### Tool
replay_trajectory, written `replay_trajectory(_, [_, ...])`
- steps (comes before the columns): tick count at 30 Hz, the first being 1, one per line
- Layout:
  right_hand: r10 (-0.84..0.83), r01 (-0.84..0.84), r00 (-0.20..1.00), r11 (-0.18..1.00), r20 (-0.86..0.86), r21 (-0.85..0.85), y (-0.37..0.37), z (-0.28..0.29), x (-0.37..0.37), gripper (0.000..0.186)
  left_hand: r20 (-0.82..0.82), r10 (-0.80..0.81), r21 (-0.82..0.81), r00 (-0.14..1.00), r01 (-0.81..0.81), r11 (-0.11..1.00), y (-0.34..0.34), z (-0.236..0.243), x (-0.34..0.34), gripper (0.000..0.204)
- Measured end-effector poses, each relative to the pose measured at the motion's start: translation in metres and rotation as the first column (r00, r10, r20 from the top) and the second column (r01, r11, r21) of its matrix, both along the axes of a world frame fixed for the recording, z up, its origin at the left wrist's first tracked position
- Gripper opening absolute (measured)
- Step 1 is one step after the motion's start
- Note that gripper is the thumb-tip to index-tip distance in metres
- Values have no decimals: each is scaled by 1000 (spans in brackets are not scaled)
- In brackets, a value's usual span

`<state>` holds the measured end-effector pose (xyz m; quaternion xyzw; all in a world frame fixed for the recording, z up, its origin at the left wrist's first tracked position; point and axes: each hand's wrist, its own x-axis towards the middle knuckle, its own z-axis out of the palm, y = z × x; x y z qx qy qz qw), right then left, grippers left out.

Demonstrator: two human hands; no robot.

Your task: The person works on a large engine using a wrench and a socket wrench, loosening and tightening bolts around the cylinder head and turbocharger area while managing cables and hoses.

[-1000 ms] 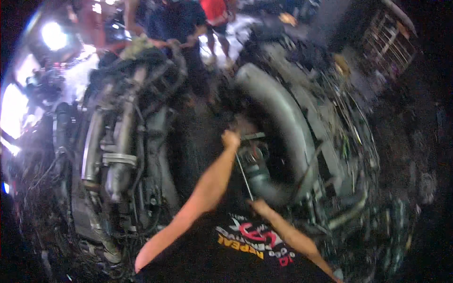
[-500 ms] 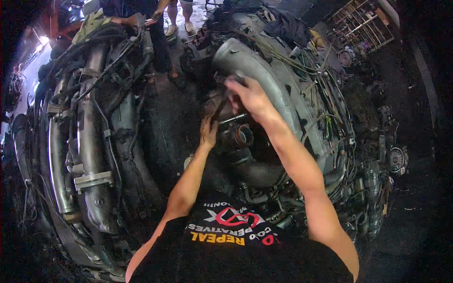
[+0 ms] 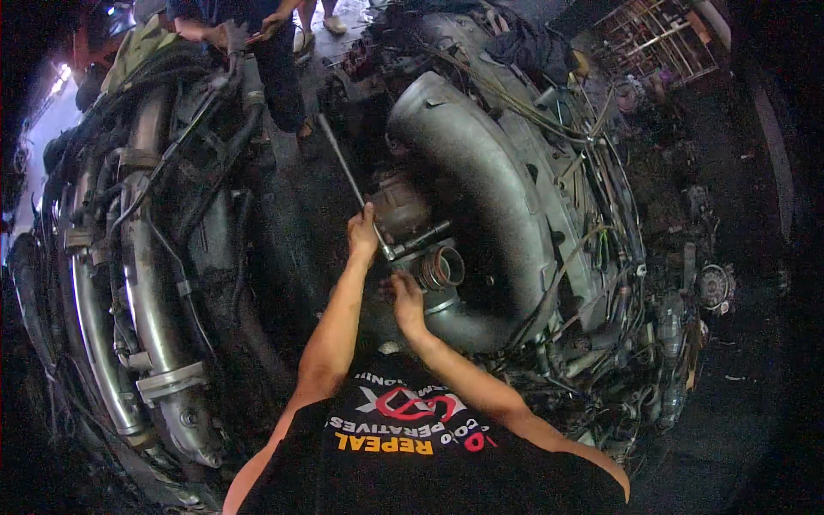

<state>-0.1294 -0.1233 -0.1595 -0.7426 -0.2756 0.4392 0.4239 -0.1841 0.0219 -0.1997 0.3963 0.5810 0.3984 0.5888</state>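
Note:
My left hand (image 3: 363, 236) is closed round the lower end of a long metal bar handle (image 3: 342, 159), which leans up and away to the left. At its foot the handle meets a shorter bar (image 3: 422, 239) lying crosswise toward the right, like a socket wrench with an extension. Just below that joint is my right hand (image 3: 407, 300), fingers loosely bent and partly in shadow, with nothing visible in them. It is beside a round pipe opening with a copper-coloured ring (image 3: 442, 266). A brownish metal housing (image 3: 402, 206) sits beyond the shorter bar.
A thick grey curved pipe (image 3: 489, 163) arches along the right side of the engine. Large metal pipes (image 3: 154, 292) and hoses run along another engine at left. At the far left, another person's hands (image 3: 257, 33) work. A metal rack (image 3: 657, 43) stands far right.
My right hand has come down toward me, from beside the curved pipe to the ringed opening. The long handle now points away to the left, with my left hand round it.

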Motion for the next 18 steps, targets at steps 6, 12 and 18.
replay_trajectory(6, [-118,203,953,932,-280,299,30,-62,-1,53,302,165,-309,939,-68,949,-12,-35,1,43])
replay_trajectory(12, [-437,534,663,845,-608,-25,73,-64,8,37,140,255,-449,957,-168,878,-22,-96,-19,38])
replay_trajectory(18, [-540,540,841,841,-6,24,99,-50,1,25,417,514,-674,750,-125,728,-36,-101,-95,38])
